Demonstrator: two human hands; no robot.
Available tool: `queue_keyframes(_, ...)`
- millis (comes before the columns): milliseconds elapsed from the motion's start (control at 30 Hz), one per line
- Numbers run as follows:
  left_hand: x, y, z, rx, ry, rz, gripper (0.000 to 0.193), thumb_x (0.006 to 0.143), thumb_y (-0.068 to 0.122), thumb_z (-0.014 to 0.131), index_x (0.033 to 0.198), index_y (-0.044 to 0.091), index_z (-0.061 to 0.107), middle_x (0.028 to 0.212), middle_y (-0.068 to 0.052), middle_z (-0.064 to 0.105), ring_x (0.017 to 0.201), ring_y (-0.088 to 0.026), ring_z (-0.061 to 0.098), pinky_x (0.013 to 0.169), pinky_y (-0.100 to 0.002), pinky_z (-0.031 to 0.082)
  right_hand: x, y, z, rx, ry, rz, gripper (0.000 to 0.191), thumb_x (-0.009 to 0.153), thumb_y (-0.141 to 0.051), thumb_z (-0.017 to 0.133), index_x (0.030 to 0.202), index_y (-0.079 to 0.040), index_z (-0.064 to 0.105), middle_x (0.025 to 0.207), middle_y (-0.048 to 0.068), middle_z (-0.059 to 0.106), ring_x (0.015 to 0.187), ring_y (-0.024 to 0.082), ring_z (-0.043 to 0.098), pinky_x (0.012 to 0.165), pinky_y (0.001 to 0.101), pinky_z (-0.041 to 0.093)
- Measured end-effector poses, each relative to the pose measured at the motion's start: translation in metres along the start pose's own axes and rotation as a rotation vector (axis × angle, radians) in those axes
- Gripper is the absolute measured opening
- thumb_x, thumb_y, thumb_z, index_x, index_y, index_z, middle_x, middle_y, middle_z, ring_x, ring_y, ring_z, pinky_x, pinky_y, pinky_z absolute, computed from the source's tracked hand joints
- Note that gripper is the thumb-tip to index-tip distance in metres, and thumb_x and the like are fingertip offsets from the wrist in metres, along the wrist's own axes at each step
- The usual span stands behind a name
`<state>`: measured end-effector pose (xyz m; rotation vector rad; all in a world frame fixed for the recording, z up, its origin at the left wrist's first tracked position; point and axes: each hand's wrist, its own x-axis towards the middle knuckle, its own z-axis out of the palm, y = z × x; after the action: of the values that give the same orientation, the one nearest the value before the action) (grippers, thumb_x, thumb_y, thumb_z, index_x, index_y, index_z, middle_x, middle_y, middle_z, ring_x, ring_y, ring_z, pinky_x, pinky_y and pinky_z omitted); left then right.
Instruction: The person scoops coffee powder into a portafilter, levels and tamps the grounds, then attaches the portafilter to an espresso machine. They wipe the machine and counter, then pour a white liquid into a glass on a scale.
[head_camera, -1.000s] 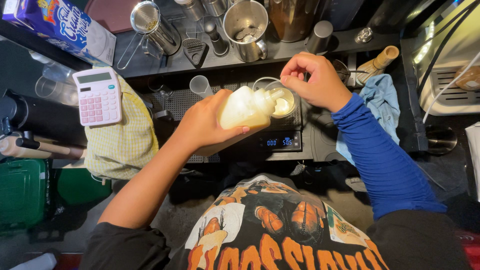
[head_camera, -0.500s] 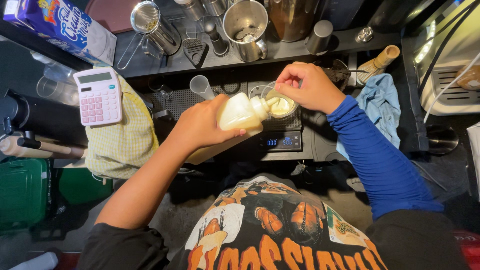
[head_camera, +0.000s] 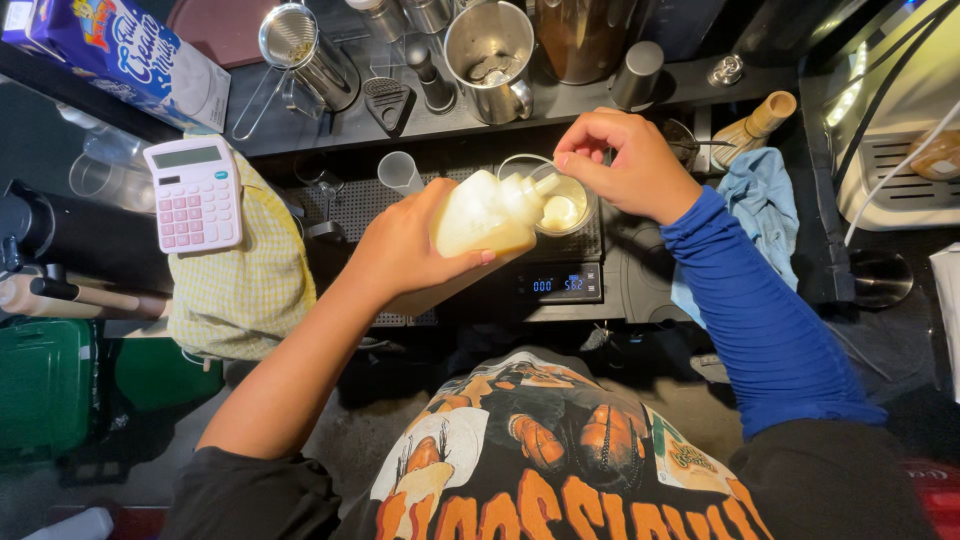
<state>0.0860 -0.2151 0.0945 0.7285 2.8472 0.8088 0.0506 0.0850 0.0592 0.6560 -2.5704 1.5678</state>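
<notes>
Left hand (head_camera: 405, 250) grasps the tilted pale squeeze bottle (head_camera: 485, 212), nozzle over the clear cup (head_camera: 560, 200) on the black scale (head_camera: 560, 282); right hand (head_camera: 630, 165), clenched, steadies the rim.

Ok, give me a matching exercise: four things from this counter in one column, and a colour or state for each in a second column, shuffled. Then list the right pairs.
Things
1. squeeze bottle
2. calculator
3. clear cup
4. cloth

Colours and states
A. pink and white, lying on a yellow checked towel
B. tilted on its side in the left hand, nozzle over the cup
C. light blue, crumpled near a bamboo whisk
D. standing on the digital scale, pale liquid inside, right hand at its rim

Pairs: 1-B, 2-A, 3-D, 4-C
</notes>
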Motion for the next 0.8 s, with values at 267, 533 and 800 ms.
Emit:
queue_keyframes(267,-0.005,-0.003,0.01,-0.055,0.069,0.064,0.075,0.072,0.054,0.086,0.125,0.01,0.058,0.108,-0.016,0.072,0.097,-0.039,0.071,0.082,-0.047,0.056,0.0,0.0,-0.003,0.016,0.03,-0.044,0.015,0.092,-0.017,0.076,0.099,-0.004,0.074,0.087,0.001,0.065,0.076,0.008,0.058,0.071,0.024,0.048)
queue_keyframes(533,-0.005,-0.007,0.014,-0.055,0.092,0.086,0.079,0.071,0.055,0.087,0.127,0.008,0.056,0.109,-0.017,0.071,0.098,-0.039,0.071,0.083,-0.047,0.056,-0.002,0.001,-0.002,0.164,-0.041,-0.001,0.011,0.095,-0.016,0.073,0.097,-0.005,0.072,0.09,-0.001,0.068,0.081,0.005,0.063,0.076,0.0235,0.051)
queue_keyframes(800,-0.014,-0.007,0.021,-0.083,0.08,0.036,0.078,0.071,0.053,0.086,0.128,0.008,0.057,0.107,-0.017,0.072,0.096,-0.038,0.071,0.082,-0.047,0.056,-0.035,-0.04,0.029,-0.284,0.234,-0.085,0.015,0.096,-0.017,0.072,0.102,-0.003,0.072,0.087,0.007,0.063,0.079,0.019,0.062,0.075,0.0336,0.046)
